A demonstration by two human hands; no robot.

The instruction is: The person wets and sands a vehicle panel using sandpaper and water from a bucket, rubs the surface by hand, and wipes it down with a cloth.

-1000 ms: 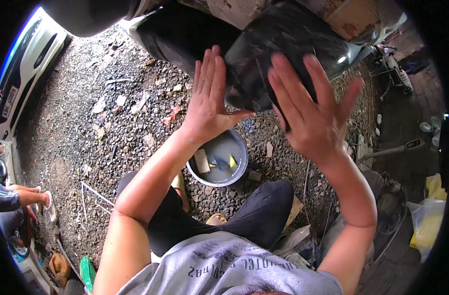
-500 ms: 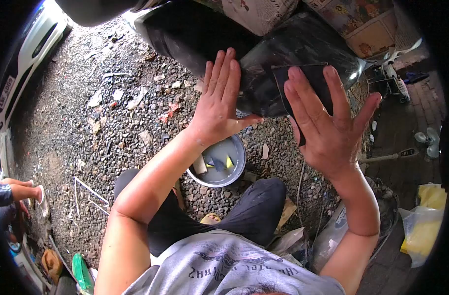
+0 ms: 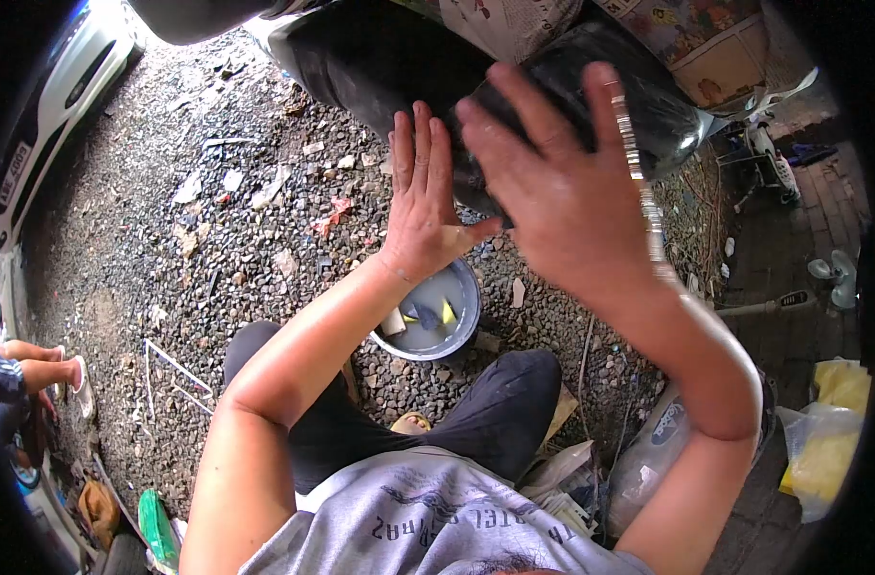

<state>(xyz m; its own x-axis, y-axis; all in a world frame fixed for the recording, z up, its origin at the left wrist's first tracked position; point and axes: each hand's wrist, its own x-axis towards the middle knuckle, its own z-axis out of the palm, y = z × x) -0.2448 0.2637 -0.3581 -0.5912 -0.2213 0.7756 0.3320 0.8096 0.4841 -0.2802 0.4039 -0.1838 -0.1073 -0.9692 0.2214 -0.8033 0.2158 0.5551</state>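
A glossy black curved panel (image 3: 380, 67), looking like a car bumper, spans the top of the view. My left hand (image 3: 423, 192) lies with its fingers stretched out at the panel's lower edge. Over the panel's middle is my right hand (image 3: 571, 201), smeared by motion, its fingers spread. The dark sheet of sandpaper seen under it a moment earlier is hidden behind the hand now. Below my hands stands a bucket (image 3: 473, 324) of cloudy water, with yellow, dark and pale pieces in it.
Newspaper (image 3: 715, 57) covers the area above the panel. Gravel with litter (image 3: 265, 192) spreads to the left. A white car (image 3: 54, 105) stands at the far left, with another person's legs (image 3: 45, 369) below it. Yellow plastic bags (image 3: 830, 431) and a fan (image 3: 835, 273) are at the right.
My right hand has swept left and up across the panel, and the dark sheet under it has dropped out of sight. My left hand has stayed nearly in place, lowering slightly.
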